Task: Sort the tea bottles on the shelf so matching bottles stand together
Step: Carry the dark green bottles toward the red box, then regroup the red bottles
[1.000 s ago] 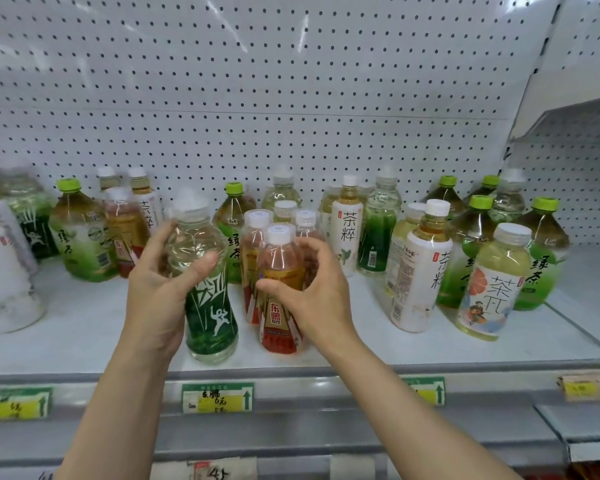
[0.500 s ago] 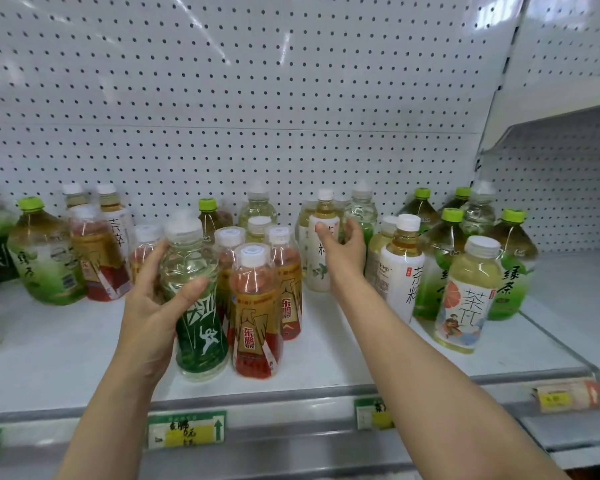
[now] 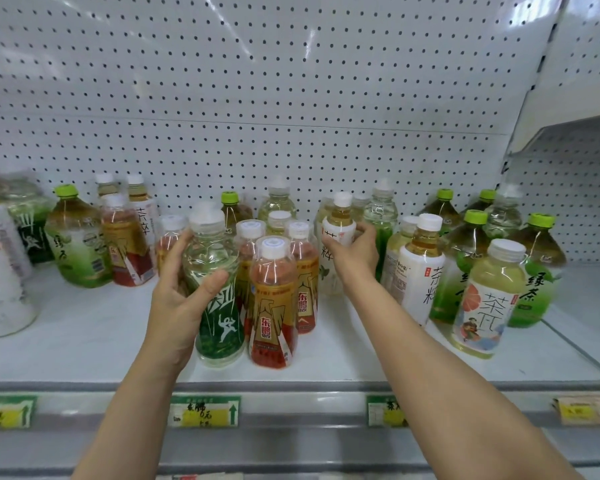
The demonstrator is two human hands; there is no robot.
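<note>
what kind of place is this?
Most likely a shop drinks aisle: a white pegboard back panel, price tags clipped along the shelf edge, and rows of labelled tea bottles.

Behind the white shelf (image 3: 84, 344) we see a white pegboard back panel (image 3: 291, 98), with glare streaks of overhead light near its top. Right of the shelf, we see a second bay's upper shelf (image 3: 568, 128). Along the shelf's front edge we count four price tags (image 3: 204, 411).
</note>
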